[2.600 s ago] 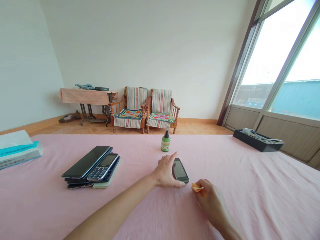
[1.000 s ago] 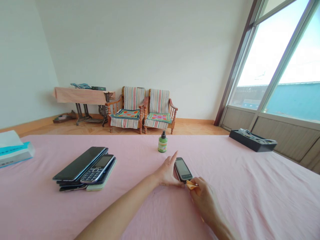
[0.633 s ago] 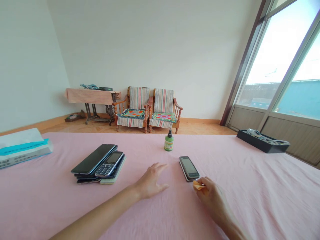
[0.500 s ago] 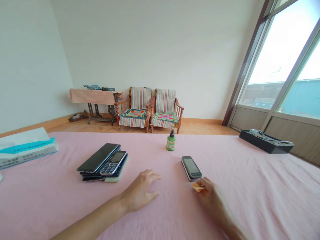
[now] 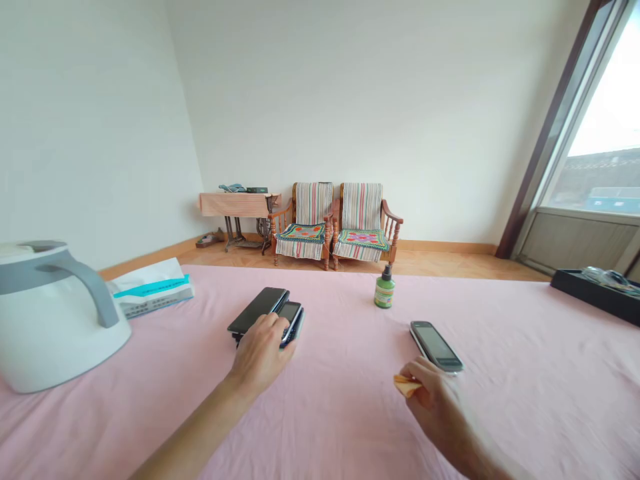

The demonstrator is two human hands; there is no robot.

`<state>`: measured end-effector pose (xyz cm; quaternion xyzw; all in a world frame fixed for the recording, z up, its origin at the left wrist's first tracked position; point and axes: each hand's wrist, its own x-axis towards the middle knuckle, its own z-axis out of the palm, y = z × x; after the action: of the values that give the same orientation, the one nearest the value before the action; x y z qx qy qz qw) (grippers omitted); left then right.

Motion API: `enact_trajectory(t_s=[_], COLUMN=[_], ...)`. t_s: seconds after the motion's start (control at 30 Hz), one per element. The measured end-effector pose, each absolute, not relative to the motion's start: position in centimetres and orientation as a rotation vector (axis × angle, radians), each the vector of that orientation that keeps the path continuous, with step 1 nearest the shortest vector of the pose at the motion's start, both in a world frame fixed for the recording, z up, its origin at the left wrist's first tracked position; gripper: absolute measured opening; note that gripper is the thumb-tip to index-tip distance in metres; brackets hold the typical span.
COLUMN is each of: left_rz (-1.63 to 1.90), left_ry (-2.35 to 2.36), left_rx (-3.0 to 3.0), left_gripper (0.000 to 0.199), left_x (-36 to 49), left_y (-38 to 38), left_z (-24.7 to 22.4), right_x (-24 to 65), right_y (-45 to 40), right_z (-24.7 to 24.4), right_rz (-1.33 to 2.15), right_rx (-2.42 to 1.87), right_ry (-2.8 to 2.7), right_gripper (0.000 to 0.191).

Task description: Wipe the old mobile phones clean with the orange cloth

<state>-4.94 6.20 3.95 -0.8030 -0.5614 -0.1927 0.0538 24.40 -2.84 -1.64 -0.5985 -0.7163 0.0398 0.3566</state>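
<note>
A stack of several phones lies left of centre, with a keypad phone on its right part. My left hand is over the near side of the stack, its fingers on the keypad phone and hiding its lower half. Whether the fingers grip it cannot be made out. My right hand is closed on a small folded orange-yellow cloth. Just beyond that hand, a touchscreen phone rests on another thin, light-edged one.
A green spray bottle stands upright at the table's far side. On the left are a white and grey jug and a tissue pack. A black box sits at the far right on the pink cloth.
My left hand has moved from the bare cloth to the phone stack. The view has turned left, bringing the jug in. My right hand still holds the orange-yellow cloth.
</note>
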Motion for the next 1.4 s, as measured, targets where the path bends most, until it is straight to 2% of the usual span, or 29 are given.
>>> enact_trajectory(t_s=[0.13,0.27,0.63,0.87,1.13,1.4], left_rz=[-0.447,-0.368,-0.345,-0.310,-0.328,-0.517], left_ry=[-1.777,-1.822,-2.015,-2.015,-1.962,-1.911], left_rx=[-2.294,-2.230,-2.167,-2.197,-2.180,-2.256], left_gripper=[0.024,0.032,0.039,0.035,0.043,0.029], left_x=[-5.1,-5.1,-5.1,-5.1,-3.8,-3.5], left_y=[6.2,6.5,7.6,7.2,7.3,7.2], left_z=[4.1,4.0,3.9,4.0,3.4,3.4], right_x=[22.5,22.6,24.0,23.9,23.8,23.7], right_y=[-1.7,-0.9,-0.9,-1.2,-1.3,-1.7], right_z=[-1.4,-3.4,-5.2,-4.9,-4.7,-4.2], right_rz=[0.133,0.182,0.166,0.185,0.178,0.197], right_rx=[-1.509,-1.517,-1.505,-1.494,-1.503,-1.496], right_ry=[-1.840,-1.833,-1.841,-1.860,-1.837,-1.849], right_gripper=[0.019,0.019,0.015,0.015,0.017,0.016])
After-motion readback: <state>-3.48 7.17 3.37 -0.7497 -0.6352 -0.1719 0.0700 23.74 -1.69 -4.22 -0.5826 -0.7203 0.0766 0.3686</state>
